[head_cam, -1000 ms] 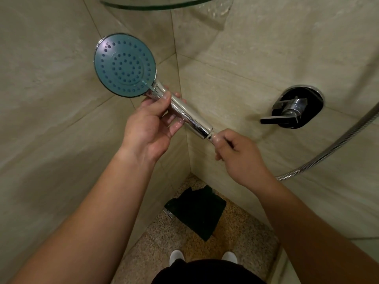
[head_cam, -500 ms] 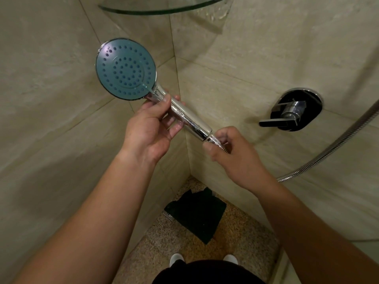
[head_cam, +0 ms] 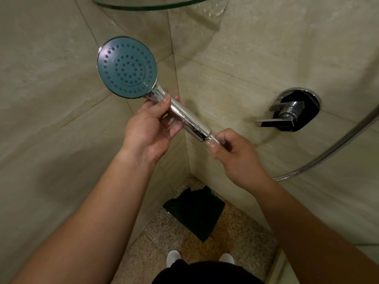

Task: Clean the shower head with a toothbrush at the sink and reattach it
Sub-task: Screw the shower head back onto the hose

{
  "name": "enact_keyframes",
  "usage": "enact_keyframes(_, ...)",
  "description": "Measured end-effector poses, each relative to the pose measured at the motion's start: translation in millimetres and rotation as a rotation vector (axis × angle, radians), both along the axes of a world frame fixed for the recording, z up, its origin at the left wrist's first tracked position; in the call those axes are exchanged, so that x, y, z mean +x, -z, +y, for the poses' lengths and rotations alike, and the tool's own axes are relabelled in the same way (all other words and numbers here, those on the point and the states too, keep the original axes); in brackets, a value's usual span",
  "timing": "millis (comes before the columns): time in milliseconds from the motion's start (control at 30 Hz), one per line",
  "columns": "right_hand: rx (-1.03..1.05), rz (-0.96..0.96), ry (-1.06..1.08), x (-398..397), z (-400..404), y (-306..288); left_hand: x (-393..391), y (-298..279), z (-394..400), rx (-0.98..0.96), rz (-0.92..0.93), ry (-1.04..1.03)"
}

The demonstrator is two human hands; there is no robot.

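The shower head (head_cam: pixel 127 67) has a round blue-grey face with many nozzle holes and a chrome handle slanting down to the right. My left hand (head_cam: pixel 149 128) grips the upper part of that handle, thumb on top. My right hand (head_cam: pixel 233 154) pinches the hose connector at the handle's lower end. The ribbed metal hose (head_cam: pixel 328 154) curves away from behind my right wrist to the right edge. No toothbrush is in view.
A chrome mixer lever on a black plate (head_cam: pixel 291 111) sits on the right tiled wall. A glass corner shelf (head_cam: pixel 155 5) hangs above. A black cloth (head_cam: pixel 196 210) lies on the speckled floor in the corner, near my white shoes (head_cam: pixel 174 257).
My right hand's fingers have shifted round the connector at the handle's end. The shower head and left hand have stayed nearly in place.
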State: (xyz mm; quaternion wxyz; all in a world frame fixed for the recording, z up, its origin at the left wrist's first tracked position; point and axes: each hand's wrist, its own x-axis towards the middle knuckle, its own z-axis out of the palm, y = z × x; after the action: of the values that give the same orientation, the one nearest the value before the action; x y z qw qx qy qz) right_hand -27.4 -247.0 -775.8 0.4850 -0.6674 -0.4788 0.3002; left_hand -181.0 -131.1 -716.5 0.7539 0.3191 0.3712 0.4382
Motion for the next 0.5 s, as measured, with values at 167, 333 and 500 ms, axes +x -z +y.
enact_keyframes(167, -0.066, 0.344, -0.101, 11, -3, -1, 10, 1, -11, 0.017, 0.015, -0.014)
enact_keyframes(333, -0.198, 0.671, -0.164, 20, -11, -3, 17, 4, -23, 0.004, -0.003, -0.045)
enact_keyframes(500, -0.164, 0.24, -0.192, 26, -18, -3, 21, 4, -35, -0.009, -0.018, -0.11)
